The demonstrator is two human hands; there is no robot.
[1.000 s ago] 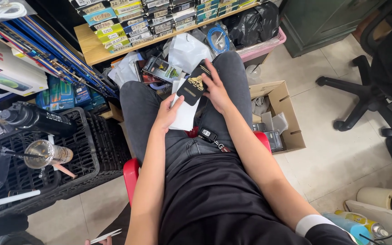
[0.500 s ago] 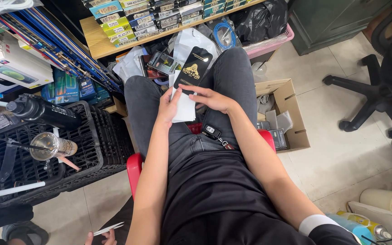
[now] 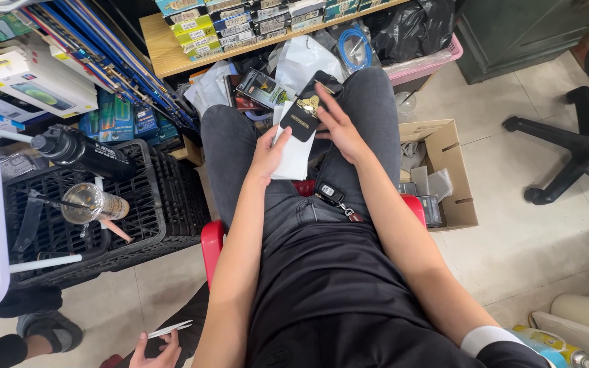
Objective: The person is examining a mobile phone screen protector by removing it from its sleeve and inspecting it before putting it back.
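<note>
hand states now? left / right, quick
Left hand: closed on the white sleeve, thumb on top.
Right hand: fingers on the black packet, pinching its upper edge; full grip cannot be told.

A flat black package with a gold emblem [image 3: 303, 116] lies over a white packet [image 3: 293, 155] on the lap. Beyond it, small green, blue and white boxes [image 3: 202, 24] line the wooden shelf [image 3: 161, 58]; left of it sits a white carton [image 3: 35, 85].

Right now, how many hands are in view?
3: left hand on the white packet on the lap, right hand on the black pack, another person's hand at bottom edge.
</note>
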